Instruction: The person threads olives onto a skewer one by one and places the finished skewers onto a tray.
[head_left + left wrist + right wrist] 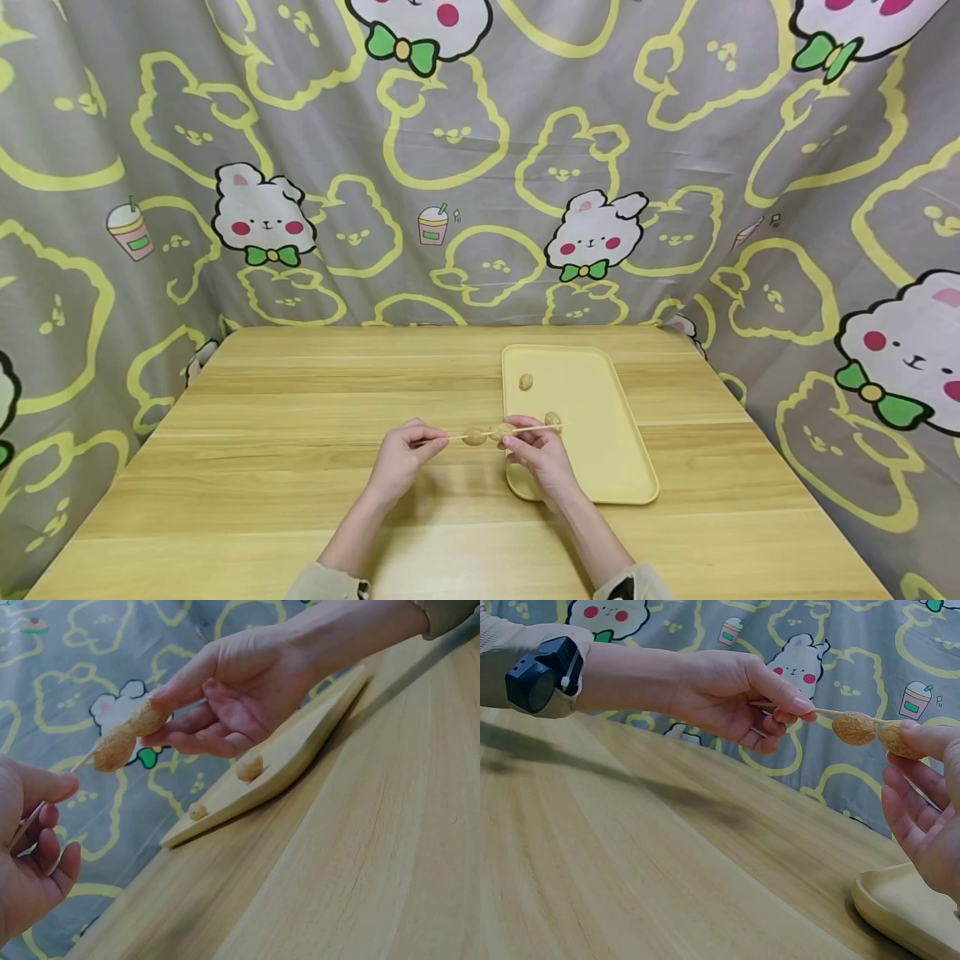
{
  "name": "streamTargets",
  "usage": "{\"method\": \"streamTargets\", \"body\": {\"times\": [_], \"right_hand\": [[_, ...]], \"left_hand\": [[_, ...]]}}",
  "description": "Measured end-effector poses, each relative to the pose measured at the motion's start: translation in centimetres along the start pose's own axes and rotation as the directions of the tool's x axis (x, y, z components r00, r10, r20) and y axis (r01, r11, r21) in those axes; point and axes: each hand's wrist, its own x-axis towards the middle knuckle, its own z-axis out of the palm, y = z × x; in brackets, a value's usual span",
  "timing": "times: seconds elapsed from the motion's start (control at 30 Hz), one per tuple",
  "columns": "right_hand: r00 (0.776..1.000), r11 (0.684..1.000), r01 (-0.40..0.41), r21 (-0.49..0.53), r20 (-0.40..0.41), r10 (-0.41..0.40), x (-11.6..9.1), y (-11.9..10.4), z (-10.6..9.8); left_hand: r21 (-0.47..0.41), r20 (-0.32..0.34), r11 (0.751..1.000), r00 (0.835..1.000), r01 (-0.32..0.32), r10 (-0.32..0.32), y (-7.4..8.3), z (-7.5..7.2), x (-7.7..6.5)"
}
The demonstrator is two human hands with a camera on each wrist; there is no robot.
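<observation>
My left hand [403,457] pinches a thin wooden skewer [457,437] near one end, above the middle of the table. Threaded on it are two brown, wrinkled meatballs side by side. The one nearer the left hand, the first meatball [853,728], is free of fingers. Thumb and fingers of my right hand [546,462] grip the second meatball [148,718], past which the skewer's far end sticks out to the right. Two more meatballs, one farther back [526,382] and one just beyond the right hand [552,418], lie on the yellow tray [600,392].
The tray stands on the right half of a wooden table [300,400], partly beneath my right hand. A grey curtain [480,167] with cartoon prints hangs behind the table and along both sides.
</observation>
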Motion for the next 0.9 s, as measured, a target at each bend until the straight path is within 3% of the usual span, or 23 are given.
{"method": "streamTargets", "body": {"times": [0.23,0.33,0.5,0.67,0.9], "right_hand": [[0.997,0.999,-0.004,-0.050,0.077,0.008,-0.1,-0.3,-0.7],[0.997,0.998,0.003,-0.061,0.071,0.001,-0.1,-0.6,-1.3],[0.999,0.997,0.012,-0.073,-0.038,-0.015,0.0,-1.3,-2.9],[0.986,0.990,0.016,-0.142,-0.163,-0.039,0.5,-2.1,-5.1],[0.960,0.953,-0.053,-0.298,-0.279,-0.033,1.6,-2.8,-7.2]], "left_hand": [[0.008,0.012,1.000,1.000,-0.010,0.010,0.1,0.0,0.0],[0.023,-0.005,1.000,1.000,-0.019,0.019,0.1,-0.1,-0.1],[0.039,-0.057,0.999,0.998,-0.025,0.027,-0.2,-0.4,0.0],[0.049,-0.081,0.998,0.996,-0.029,0.033,-0.4,-0.9,-0.1],[0.076,-0.092,0.996,0.995,-0.036,0.043,2.1,-1.2,-1.0]]}}
